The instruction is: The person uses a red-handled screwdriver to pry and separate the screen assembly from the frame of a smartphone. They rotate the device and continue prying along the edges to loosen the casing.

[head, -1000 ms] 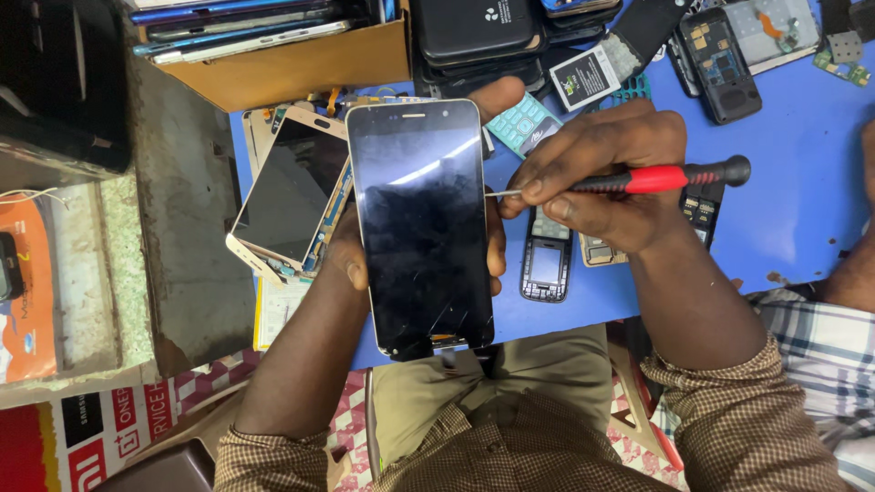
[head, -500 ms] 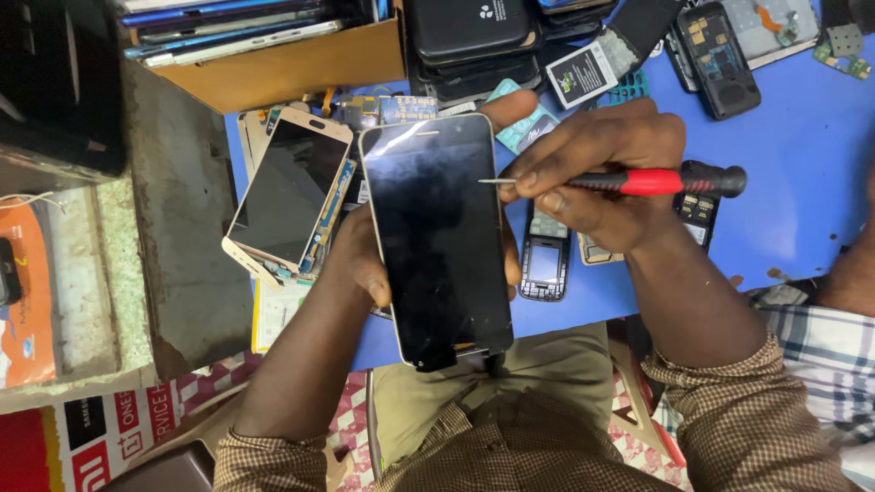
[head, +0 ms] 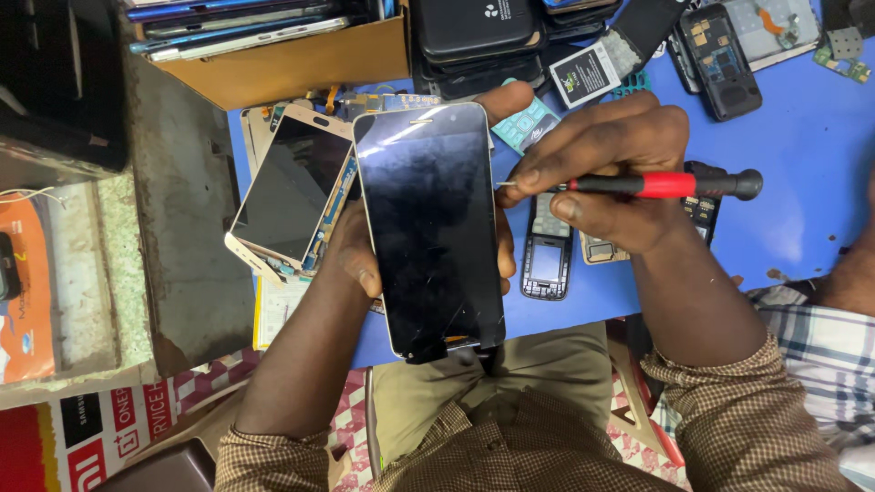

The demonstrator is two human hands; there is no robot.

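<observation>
The blue worktop (head: 802, 155) is spread with phone parts, and at its left edge a grey slab (head: 187, 237) is seen. Over the near edge a large black smartphone (head: 430, 228) is held upright, screen to the camera, cracks showing low on the glass. It is cradled from behind by the left hand (head: 357, 255), fingers wrapped round both long sides. A red-handled screwdriver (head: 656, 185) is pinched in the right hand (head: 606, 178), fingers closed tight on the shaft, its thin tip laid at the phone's right edge. For this prying to go well, the tip is best kept shallow and flat in the seam, and the phone braced firmly, lest the cracked glass split further.

Just left of the held phone a gold-framed screen (head: 292, 187) is lying. Along the far edge a brown cardboard box (head: 292, 64) of flat phones is set, with a black case (head: 478, 27) beside it. A small keypad handset (head: 547, 255) is tucked under the right hand. Off the worktop's near left corner, red and white printed strips (head: 100, 428) and an orange package (head: 23, 273) are spotted.
</observation>
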